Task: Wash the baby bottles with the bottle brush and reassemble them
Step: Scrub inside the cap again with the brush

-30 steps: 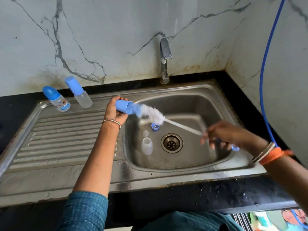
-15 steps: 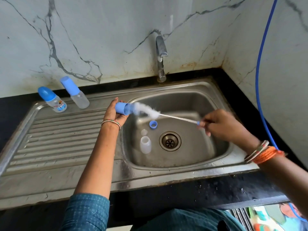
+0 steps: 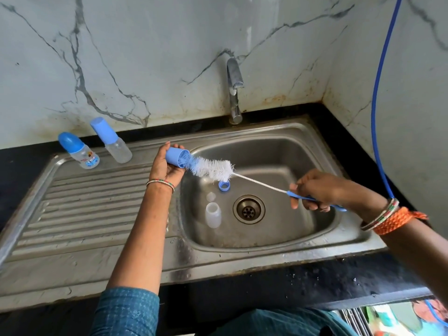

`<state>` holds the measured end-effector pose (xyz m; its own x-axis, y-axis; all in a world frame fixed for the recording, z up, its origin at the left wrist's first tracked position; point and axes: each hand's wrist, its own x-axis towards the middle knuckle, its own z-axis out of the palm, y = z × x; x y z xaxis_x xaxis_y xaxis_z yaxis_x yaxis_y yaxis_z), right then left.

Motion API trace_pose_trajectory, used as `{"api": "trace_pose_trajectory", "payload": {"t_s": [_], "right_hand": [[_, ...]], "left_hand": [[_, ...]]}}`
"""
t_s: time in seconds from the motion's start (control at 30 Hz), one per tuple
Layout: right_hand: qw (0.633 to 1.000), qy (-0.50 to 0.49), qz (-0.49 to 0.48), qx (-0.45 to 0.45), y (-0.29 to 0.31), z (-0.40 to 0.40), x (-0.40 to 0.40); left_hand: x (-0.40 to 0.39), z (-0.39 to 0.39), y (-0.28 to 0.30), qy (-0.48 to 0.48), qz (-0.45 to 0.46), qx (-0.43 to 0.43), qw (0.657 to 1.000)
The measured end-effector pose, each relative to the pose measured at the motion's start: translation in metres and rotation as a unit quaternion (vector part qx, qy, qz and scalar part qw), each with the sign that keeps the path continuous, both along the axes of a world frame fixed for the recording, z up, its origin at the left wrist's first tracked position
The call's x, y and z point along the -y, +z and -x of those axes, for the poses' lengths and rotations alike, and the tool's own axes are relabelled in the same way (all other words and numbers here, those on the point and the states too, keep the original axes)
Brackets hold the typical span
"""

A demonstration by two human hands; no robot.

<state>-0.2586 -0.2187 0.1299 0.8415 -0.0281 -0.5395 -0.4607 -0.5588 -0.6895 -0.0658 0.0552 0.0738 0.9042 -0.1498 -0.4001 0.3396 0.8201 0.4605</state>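
Observation:
My left hand (image 3: 167, 167) grips a blue bottle cap (image 3: 176, 158) over the basin's left rim, its mouth facing right. My right hand (image 3: 317, 190) holds the blue handle of the bottle brush (image 3: 213, 168); the tip of its white bristles is inside the cap. In the sink basin (image 3: 291, 154) lie an open clear bottle body (image 3: 213, 214), a clear teat (image 3: 211, 196) and a blue collar ring (image 3: 224, 186). Two assembled bottles stand at the back of the drainboard: one with a printed label (image 3: 81, 151), one plain (image 3: 114, 141).
The tap (image 3: 234, 90) rises behind the basin, with no water running. The drain (image 3: 249, 209) is in the basin's middle. The ribbed drainboard (image 3: 84, 209) spreads to the left. A blue hose (image 3: 378, 98) hangs down the right wall. Black counter edges the sink.
The brush has been drawn partly out of the cap, so more of the bristles show. My right hand has moved right and slightly down, and now grips the blue handle.

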Motion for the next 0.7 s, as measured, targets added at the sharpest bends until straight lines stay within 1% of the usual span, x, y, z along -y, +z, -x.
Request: {"api": "trace_pose_trajectory", "payload": {"t_s": [0.03,0.07,0.13,0.17,0.2,0.23,0.3,0.43,0.47,0.6,0.63,0.67,0.7], "right_hand": [[0.999,0.011,0.041,0.027,0.0,0.001,-0.001],[0.992,0.024,0.104,0.061,0.0,0.002,-0.002],[0.961,0.035,0.247,0.121,0.0,0.006,-0.003],[0.944,0.022,0.291,0.151,0.002,0.009,-0.005],[0.93,-0.004,0.314,0.19,0.004,0.01,-0.007],[0.919,-0.033,0.32,0.229,0.008,0.012,-0.01],[0.905,-0.066,0.327,0.263,0.01,0.012,-0.01],[0.939,-0.03,0.287,0.186,0.013,0.009,-0.005],[0.939,-0.031,0.285,0.188,0.014,0.01,-0.007],[0.899,-0.075,0.335,0.271,0.012,0.013,-0.01],[0.902,-0.079,0.33,0.266,0.011,0.012,-0.009],[0.921,-0.079,0.292,0.245,0.011,0.011,-0.006],[0.951,-0.081,0.219,0.202,0.012,0.009,-0.003]], "left_hand": [[0.0,0.0,0.0,0.007,0.005,-0.004,1.0],[-0.001,-0.001,0.001,0.016,0.007,-0.008,1.0],[-0.003,-0.002,0.0,0.033,0.005,-0.013,0.999],[-0.004,-0.003,0.0,0.038,0.005,-0.013,0.999],[-0.005,-0.004,-0.001,0.04,0.005,-0.011,0.999],[-0.006,-0.004,-0.002,0.038,0.004,-0.007,0.999],[-0.007,-0.005,-0.003,0.021,-0.005,0.006,1.0],[-0.007,-0.004,0.001,0.017,0.008,0.019,1.0],[-0.007,-0.004,0.003,0.016,0.013,0.019,1.0],[-0.007,-0.004,0.004,0.02,0.017,0.014,1.0],[-0.007,-0.004,0.004,0.019,0.012,0.016,1.0],[-0.006,-0.004,0.004,0.016,0.008,0.023,1.0],[-0.005,-0.003,0.005,0.012,0.01,0.032,0.999]]}}
